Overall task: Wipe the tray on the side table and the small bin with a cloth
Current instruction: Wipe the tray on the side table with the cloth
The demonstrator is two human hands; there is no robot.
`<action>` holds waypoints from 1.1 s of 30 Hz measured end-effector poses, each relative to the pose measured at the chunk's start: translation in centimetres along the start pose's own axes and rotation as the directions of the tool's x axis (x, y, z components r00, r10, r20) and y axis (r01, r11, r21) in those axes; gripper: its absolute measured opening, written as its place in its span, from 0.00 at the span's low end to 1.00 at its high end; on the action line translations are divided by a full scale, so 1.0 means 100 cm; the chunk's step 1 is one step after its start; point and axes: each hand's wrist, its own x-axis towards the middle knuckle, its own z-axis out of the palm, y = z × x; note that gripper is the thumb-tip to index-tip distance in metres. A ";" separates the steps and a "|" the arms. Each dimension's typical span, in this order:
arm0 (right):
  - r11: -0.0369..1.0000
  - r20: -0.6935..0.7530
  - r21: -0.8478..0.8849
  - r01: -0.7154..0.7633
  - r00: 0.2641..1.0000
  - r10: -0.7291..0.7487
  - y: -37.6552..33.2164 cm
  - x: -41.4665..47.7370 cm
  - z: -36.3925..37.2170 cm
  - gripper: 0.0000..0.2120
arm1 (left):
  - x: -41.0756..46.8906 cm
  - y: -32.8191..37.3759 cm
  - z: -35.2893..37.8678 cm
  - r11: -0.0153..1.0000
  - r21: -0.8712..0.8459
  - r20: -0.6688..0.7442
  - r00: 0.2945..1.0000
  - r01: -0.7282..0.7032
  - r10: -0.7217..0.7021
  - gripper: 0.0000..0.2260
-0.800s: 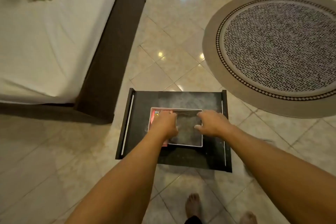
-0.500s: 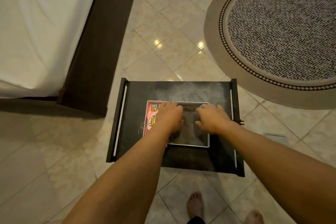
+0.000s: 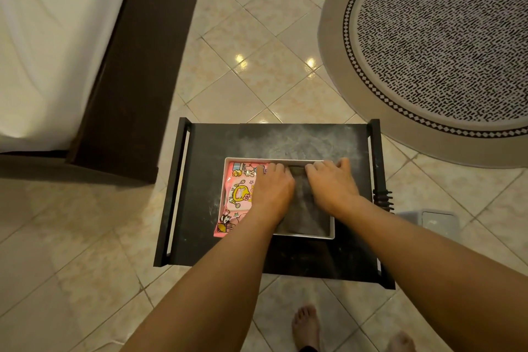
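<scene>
Both hands lie palm-down inside the tray (image 3: 331, 233), the left hand (image 3: 273, 188) and right hand (image 3: 333, 187) side by side with fingers curled at its far rim, though whether they grip the rim I cannot tell. The tray is a shallow white-rimmed rectangle with a dull, dusty grey floor, and a glossy pink cartoon-printed packet (image 3: 238, 197) lies along its left side, partly under the left hand. It sits mid-worktop (image 3: 205, 180), a dark rectangular top smeared with pale dust toward the far edge, with raised rails along its left and right edges.

hands (image 3: 303, 188) closer together, reaching tray's (image 3: 331, 233) far rim
</scene>
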 end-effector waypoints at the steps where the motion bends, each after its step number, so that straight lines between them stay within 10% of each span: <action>1: 1.000 -0.001 -0.001 -0.002 1.000 0.002 0.000 0.001 0.001 0.10 | -0.001 0.002 0.002 1.000 -0.003 -0.007 1.000 0.013 -0.013 0.12; 15: 1.000 0.039 0.009 -0.003 0.999 0.002 -0.006 -0.008 0.011 0.12 | -0.008 0.006 -0.001 0.998 -0.042 -0.149 0.988 -0.056 0.049 0.07; 20: 0.956 0.012 0.294 -0.013 1.000 0.010 0.004 -0.022 -0.013 0.08 | -0.017 -0.005 -0.021 0.966 -0.257 -0.106 0.994 -0.034 0.007 0.11; 33: 0.568 -0.032 0.820 -0.065 0.987 0.160 0.061 -0.074 -0.113 0.05 | -0.054 -0.015 -0.135 0.307 -0.947 0.054 0.988 0.096 -0.144 0.06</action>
